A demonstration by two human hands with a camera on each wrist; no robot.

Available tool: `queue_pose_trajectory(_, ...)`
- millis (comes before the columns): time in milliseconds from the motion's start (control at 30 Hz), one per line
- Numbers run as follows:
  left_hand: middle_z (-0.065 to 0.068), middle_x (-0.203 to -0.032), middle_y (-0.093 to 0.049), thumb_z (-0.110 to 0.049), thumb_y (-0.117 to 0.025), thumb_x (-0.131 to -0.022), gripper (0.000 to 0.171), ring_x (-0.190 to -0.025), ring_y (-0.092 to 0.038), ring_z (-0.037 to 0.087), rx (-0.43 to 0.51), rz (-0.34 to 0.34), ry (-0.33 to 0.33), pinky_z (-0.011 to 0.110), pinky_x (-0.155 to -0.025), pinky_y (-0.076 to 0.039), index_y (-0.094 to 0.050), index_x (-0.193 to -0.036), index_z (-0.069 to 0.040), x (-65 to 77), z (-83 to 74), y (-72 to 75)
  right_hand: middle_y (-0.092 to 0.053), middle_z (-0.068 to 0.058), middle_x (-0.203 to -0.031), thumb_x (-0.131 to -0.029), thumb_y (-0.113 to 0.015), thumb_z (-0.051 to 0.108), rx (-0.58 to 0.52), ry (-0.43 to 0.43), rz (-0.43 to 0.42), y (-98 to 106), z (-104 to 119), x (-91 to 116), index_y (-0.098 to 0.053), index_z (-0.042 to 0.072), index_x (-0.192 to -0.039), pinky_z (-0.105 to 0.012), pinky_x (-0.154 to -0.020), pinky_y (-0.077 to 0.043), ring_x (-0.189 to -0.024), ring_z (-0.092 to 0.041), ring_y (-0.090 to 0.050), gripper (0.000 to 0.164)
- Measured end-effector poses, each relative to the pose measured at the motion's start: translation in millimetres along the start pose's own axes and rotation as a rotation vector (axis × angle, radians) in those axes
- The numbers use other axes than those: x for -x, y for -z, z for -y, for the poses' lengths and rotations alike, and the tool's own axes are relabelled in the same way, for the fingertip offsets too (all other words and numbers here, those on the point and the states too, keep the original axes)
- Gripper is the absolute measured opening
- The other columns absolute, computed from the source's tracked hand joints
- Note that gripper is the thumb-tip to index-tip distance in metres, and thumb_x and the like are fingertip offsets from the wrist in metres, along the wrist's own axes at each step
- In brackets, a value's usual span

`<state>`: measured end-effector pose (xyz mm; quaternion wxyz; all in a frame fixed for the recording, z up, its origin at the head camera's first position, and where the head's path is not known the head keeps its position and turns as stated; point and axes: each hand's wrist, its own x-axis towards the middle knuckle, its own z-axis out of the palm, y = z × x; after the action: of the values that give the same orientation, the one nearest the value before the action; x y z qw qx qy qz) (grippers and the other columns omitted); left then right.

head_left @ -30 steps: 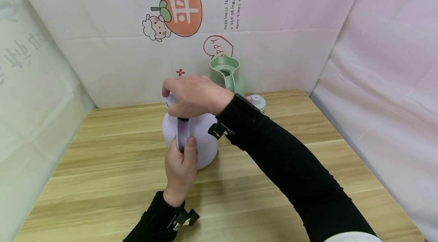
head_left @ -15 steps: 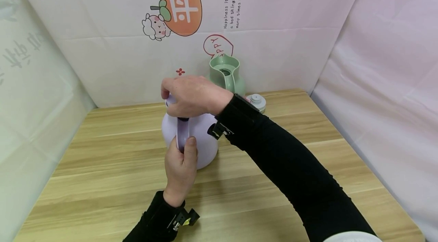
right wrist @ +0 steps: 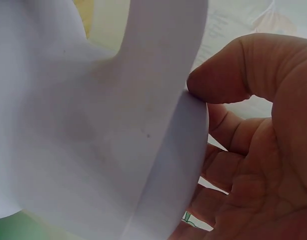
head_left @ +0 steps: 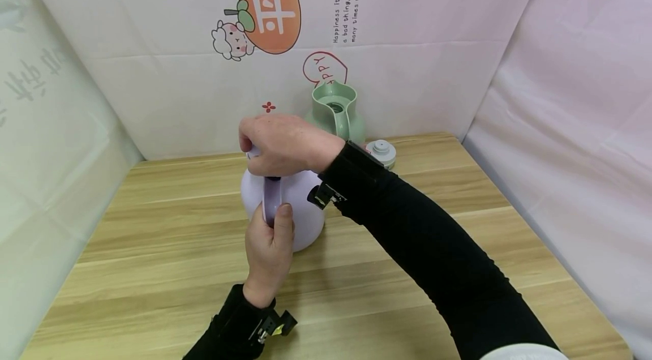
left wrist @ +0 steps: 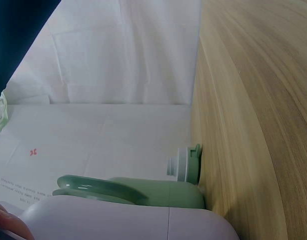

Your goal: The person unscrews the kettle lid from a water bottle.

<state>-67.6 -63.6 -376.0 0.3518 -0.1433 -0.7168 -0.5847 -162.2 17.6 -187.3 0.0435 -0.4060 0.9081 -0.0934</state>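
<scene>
A lavender vacuum jug [head_left: 308,207] stands on the wooden table, its handle [head_left: 272,197] toward me. My left hand [head_left: 268,255] grips the lower part of that handle, thumb lying along its side. Over the jug's top, my right hand [head_left: 287,144] holds the lid [right wrist: 176,155]. Up close in the right wrist view, the thumb [right wrist: 218,75] presses the lid's edge while the other fingers curl round its far side. In the head view most of the lid is hidden beneath the right hand.
Behind the lavender jug, a green jug [head_left: 358,125] stands with its top uncovered, partly hidden by my right wrist. A grey stopper [head_left: 381,153] with a green lower part [left wrist: 193,165] sits on the table at its right. White printed cloth [head_left: 168,99] hangs behind and on both sides.
My right hand and wrist have shifted very slightly left and down on the lid. The left hand and the jug have stayed in place.
</scene>
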Motion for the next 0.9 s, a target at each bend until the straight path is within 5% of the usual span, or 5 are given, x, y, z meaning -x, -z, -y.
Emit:
queue_pose_trajectory(333, 0.0, -0.06, -0.045, -0.026, -0.053, -0.111, 0.034, -0.051, -0.041, 0.008, 0.028, 0.007, -0.029, 0.025, -0.045, -0.033, -0.049, -0.085, -0.004, -0.1, 0.8, 0.3, -0.065, 0.004, -0.108, -0.095, -0.062, 0.029, 0.007, -0.075, -0.084, 0, 9, 4, -0.058, 0.017, -0.127, -0.03, -0.079, -0.05, -0.096, -0.013, -0.06, 0.034)
queue_pose_trajectory(467, 0.001, -0.057, -0.042, -0.031, -0.052, -0.111, 0.039, -0.047, -0.038, 0.008, 0.058, 0.021, -0.028, 0.024, -0.043, -0.03, -0.046, -0.083, -0.004, -0.1, 1.1, 0.5, -0.063, 0.003, -0.092, -0.099, -0.058, 0.06, 0.15, -0.255, -0.223, -1, 20, 10, -0.06, 0.018, -0.107, -0.035, -0.064, -0.05, -0.08, -0.017, -0.061, 0.043)
queue_pose_trajectory(600, 0.001, -0.058, -0.042, -0.03, -0.052, -0.111, 0.038, -0.048, -0.038, 0.007, 0.064, 0.029, -0.025, 0.025, -0.043, -0.031, -0.046, -0.083, -0.004, 0.1, 0.8, 0.7, -0.055, 0.003, -0.07, -0.09, -0.048, 0.086, 0.298, -0.459, -0.302, -5, 27, 10, -0.056, 0.02, -0.078, -0.034, -0.05, -0.045, -0.059, -0.019, -0.057, 0.067)
queue_pose_trajectory(767, 0.001, -0.059, -0.046, -0.02, -0.055, -0.11, 0.031, -0.05, -0.041, 0.007, 0.029, 0.009, -0.029, 0.025, -0.044, -0.034, -0.049, -0.084, -0.005, -0.4, -1.2, 0.2, -0.044, 0.006, -0.062, -0.089, -0.035, 0.092, 0.424, -0.565, -0.249, -10, 25, 9, -0.045, 0.022, -0.059, -0.029, -0.045, -0.034, -0.054, -0.016, -0.054, 0.077)
queue_pose_trajectory(900, 0.001, -0.061, -0.047, -0.018, -0.055, -0.108, 0.029, -0.052, -0.043, 0.007, 0.007, -0.003, -0.025, 0.025, -0.046, -0.035, -0.05, -0.083, -0.004, -0.3, -1.9, -0.2, -0.047, 0.005, -0.063, -0.092, -0.034, 0.089, 0.39, -0.566, -0.179, -10, 21, 8, -0.049, 0.021, -0.059, -0.031, -0.046, -0.037, -0.057, -0.017, -0.056, 0.077)
